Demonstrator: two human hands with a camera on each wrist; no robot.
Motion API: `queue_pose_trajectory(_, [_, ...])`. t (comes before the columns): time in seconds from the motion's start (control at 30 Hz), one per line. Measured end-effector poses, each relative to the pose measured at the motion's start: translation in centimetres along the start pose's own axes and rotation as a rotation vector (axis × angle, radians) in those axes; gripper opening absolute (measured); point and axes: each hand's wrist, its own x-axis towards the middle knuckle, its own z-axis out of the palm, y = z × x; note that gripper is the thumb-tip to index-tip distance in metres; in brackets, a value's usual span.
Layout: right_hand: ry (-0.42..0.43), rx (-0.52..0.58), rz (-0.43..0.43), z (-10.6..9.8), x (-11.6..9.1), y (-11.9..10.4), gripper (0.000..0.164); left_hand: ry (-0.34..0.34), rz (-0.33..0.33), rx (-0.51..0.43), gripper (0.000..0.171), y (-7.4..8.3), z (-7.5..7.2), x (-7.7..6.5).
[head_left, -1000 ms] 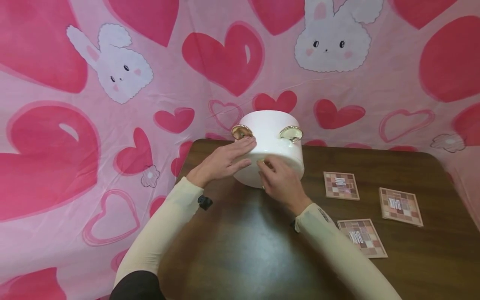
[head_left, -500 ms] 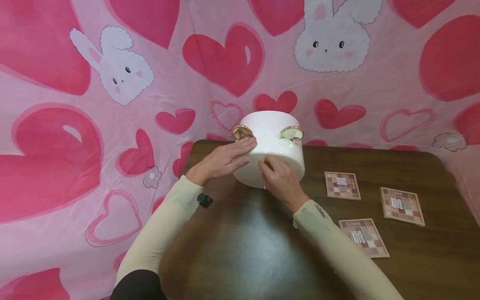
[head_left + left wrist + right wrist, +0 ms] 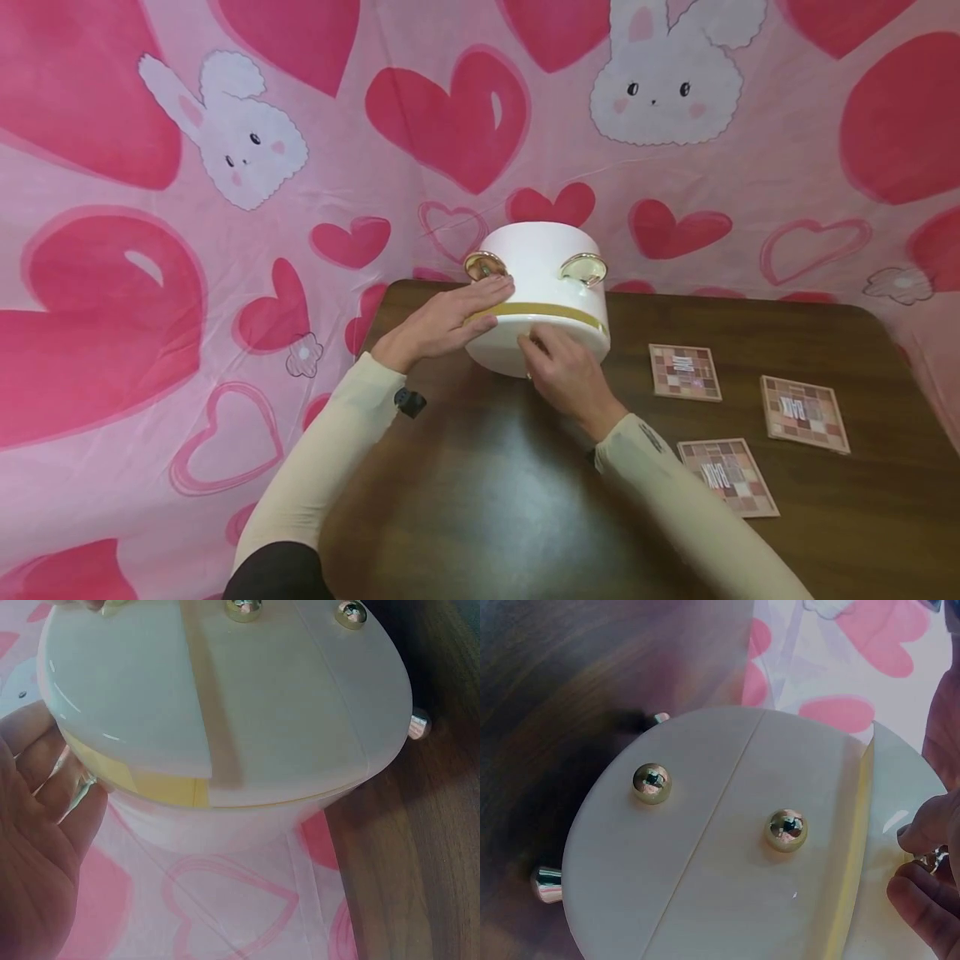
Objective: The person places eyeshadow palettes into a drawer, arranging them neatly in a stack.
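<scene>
- The left hand (image 3: 442, 327) has straight fingers. They touch the left side of the white box (image 3: 542, 287) and hide some of it.
- The white box sits at the far side of the table (image 3: 450, 517), left of the middle. Its top drawer (image 3: 124, 682) is out a little, and a yellow strip (image 3: 555, 314) shows.
- The right hand (image 3: 566, 372) pinches a gold knob (image 3: 931, 860) on the drawer. Its fingers hide most of the knob.
- Three flat cases (image 3: 684, 372) lie on the right. The right sleeve (image 3: 678, 487) covers part of the near one.
</scene>
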Motion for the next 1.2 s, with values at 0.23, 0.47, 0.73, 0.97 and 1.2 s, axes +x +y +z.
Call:
queue_pose_trajectory(0.23, [-0.023,-0.017,-0.023,-0.6,-0.4,-0.8,0.026,0.003,0.005,-0.017,0.06,0.0,-0.1,0.0])
queue_pose_trajectory(0.47, [-0.023,-0.036,-0.065,-1.0,-0.8,-1.6,0.021,-0.013,-0.006,-0.02,0.057,-0.2,-0.4,0.0])
queue_pose_trajectory(0.73, [-0.036,-0.027,-0.1,-1.8,-1.2,-2.6,0.023,-0.007,0.031,-0.036,0.056,-0.2,-0.5,0.1])
queue_pose_trajectory(0.97, [-0.104,-0.044,-0.116,-2.6,-1.7,-3.3,0.036,-0.009,0.021,-0.042,0.055,-0.3,-0.5,0.2])
queue_pose_trajectory(1.2, [-0.132,-0.075,-0.156,-3.2,-2.0,-4.1,0.046,-0.014,0.01,-0.057,0.054,-0.3,-0.4,0.3])
